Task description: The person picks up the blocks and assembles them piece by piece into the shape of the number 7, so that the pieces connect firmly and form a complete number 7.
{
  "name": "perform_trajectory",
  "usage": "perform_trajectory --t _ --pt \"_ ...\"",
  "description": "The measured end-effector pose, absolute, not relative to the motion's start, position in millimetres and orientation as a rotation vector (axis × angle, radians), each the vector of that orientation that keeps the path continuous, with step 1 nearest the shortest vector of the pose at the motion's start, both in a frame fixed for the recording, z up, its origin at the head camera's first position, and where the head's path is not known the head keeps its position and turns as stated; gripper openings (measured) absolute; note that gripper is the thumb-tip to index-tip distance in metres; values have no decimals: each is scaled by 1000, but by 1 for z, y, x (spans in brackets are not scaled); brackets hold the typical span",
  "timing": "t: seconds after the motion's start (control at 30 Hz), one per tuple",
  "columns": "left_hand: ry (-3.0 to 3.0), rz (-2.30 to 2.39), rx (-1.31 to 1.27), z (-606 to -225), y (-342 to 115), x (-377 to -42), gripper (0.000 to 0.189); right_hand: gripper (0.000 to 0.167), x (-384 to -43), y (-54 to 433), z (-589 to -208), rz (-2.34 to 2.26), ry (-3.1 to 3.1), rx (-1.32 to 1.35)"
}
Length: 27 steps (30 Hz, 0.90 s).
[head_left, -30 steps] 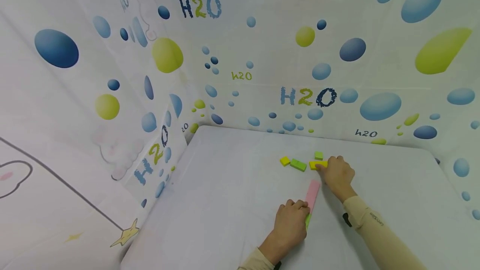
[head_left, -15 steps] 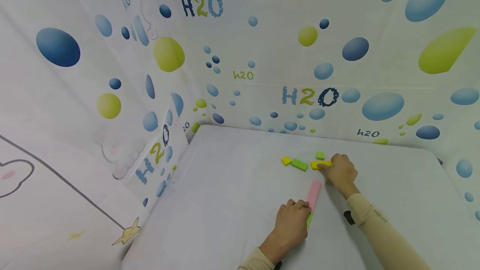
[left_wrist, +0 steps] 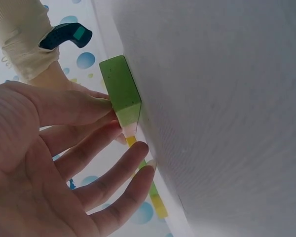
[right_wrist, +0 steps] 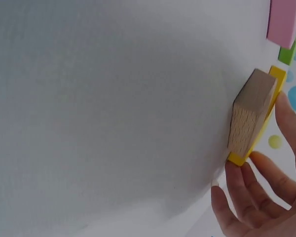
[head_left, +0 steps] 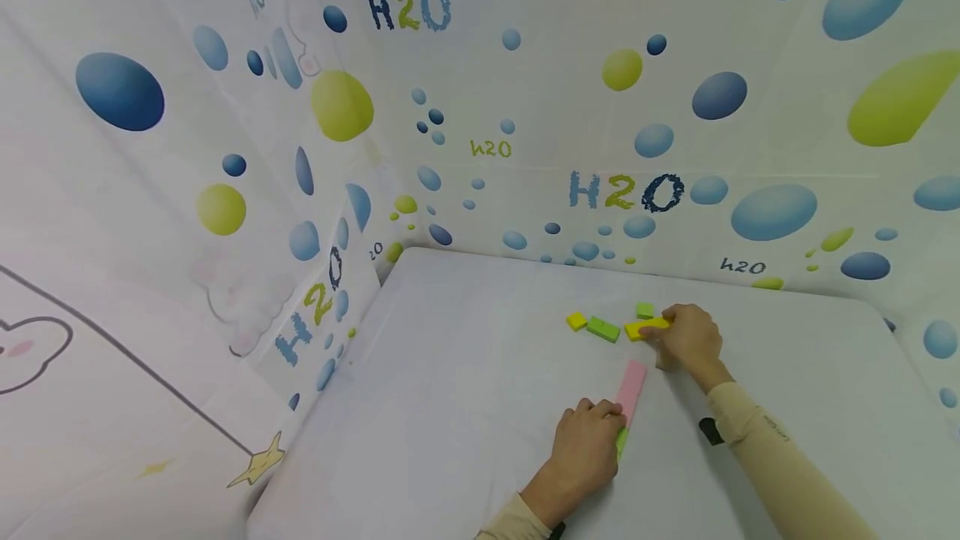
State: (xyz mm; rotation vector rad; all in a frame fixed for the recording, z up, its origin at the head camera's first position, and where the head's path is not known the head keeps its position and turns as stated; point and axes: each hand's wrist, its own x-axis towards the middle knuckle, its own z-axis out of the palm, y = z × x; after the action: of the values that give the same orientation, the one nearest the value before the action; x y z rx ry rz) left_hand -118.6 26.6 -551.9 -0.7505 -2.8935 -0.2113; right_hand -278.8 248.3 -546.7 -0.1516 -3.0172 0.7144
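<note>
My left hand (head_left: 587,444) pinches a green block (left_wrist: 119,84) near its end, thumb and index finger against it, the other fingers loosely bent. That block lines up end to end with a pink block (head_left: 632,388) on the white table. Farther back, my right hand (head_left: 692,338) holds a long yellow block (right_wrist: 277,74), thumb at one end and fingers at the other. Against the near side of the yellow block stands a bare wooden block (right_wrist: 251,108), mostly hidden by the hand in the head view.
Left of the yellow block lie a green block (head_left: 603,329) and a small yellow block (head_left: 576,321). A small green block (head_left: 645,310) sits just behind it. A white wall cloth (head_left: 525,73) printed with blue and yellow-green ovals rises behind the table (head_left: 450,373).
My right hand has shifted slightly right, uncovering more of the yellow block and the wooden one. The left hand keeps its place on the green block. The head view has drifted a little.
</note>
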Motion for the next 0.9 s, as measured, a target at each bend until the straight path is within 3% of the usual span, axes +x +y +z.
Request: perform_trajectory --t 0.9 --pt "-2919 -198 -843 -548 26 -126 30 64 -286 272 -547 1071 -3092 79"
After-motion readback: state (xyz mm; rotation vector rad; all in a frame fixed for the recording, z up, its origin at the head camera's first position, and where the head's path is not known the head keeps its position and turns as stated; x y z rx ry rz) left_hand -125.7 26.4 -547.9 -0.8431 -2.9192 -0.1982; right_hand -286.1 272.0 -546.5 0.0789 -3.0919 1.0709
